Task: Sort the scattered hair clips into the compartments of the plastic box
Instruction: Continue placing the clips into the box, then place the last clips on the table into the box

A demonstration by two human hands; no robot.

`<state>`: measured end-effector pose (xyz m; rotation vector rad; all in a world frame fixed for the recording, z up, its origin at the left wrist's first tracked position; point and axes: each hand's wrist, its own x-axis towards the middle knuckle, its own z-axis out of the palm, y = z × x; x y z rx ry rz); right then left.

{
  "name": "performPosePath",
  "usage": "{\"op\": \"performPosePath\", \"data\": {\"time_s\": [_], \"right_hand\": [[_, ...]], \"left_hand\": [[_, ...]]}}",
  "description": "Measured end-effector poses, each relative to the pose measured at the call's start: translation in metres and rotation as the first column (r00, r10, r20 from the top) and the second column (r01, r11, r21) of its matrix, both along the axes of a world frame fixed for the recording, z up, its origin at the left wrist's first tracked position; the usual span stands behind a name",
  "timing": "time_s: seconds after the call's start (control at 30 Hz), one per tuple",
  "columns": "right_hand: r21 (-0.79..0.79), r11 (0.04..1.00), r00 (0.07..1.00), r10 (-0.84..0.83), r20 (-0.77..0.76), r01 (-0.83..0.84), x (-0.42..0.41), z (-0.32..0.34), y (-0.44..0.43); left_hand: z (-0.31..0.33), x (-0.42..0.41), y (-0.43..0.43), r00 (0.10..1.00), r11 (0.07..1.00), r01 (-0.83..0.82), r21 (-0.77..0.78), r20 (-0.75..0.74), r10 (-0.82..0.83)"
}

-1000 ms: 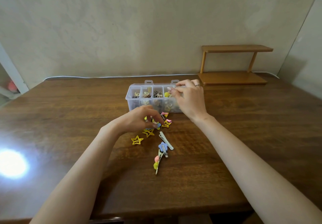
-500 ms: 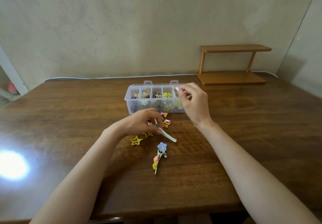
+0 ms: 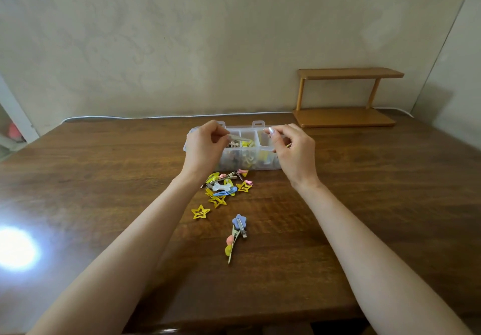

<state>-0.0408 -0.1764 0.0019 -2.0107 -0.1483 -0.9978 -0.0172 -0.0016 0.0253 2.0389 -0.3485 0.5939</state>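
Plastic box [image 3: 253, 161]: clear, divided into compartments, lid open, standing on the bench [image 3: 369, 194] towards its far edge. The compartments in view hold clips, brownish in one and yellow in the next.

Left hand [image 3: 204, 148]: over the left part of the box, thumb and forefinger pinching a pale slim clip [image 3: 235, 136] that lies level above the compartments.

Right hand [image 3: 294, 151]: over the right end of the box, fingers curled. Whether they pinch a clip or the box wall I cannot tell; my own fingers cover that spot.

Unsorted clips: a small heap [image 3: 223, 186] lies just in front of the box's near wall, between my wrists. It includes a white bone-shaped clip [image 3: 222, 186], a blue snap clip [image 3: 226, 193] and several yellow star clips. One yellow star [image 3: 200, 211] lies apart, nearer me. Nearer still lie a blue flower clip [image 3: 239, 221] and, touching it, a clip with pink and yellow beads [image 3: 230, 246].

Surroundings: a low wooden shelf [image 3: 346, 116] stands at the far right of the bench. A white cable [image 3: 156, 117] runs along the back edge. A bright glare [image 3: 15, 248] sits on the left of the bench.
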Motion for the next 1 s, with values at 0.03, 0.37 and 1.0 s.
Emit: {"op": "performPosePath", "data": {"time_s": [0.03,0.37,1.0], "right_hand": [[-0.002,1.000,1.000,-0.003,0.000,0.003,0.000,0.000,0.000],[-0.016,1.000,1.000,0.001,0.015,-0.001,-0.001,0.000,0.001],[-0.050,0.992,0.992,0.116,-0.046,-0.119,-0.003,-0.001,0.004]], "left_hand": [[0.002,0.003,-0.005,0.999,0.999,-0.031,0.026,0.034,0.030],[-0.006,0.028,-0.039,0.989,0.925,-0.122,0.359,0.120,0.084],[-0.011,0.017,-0.003,0.975,0.875,0.117,0.470,0.114,-0.192]]}}
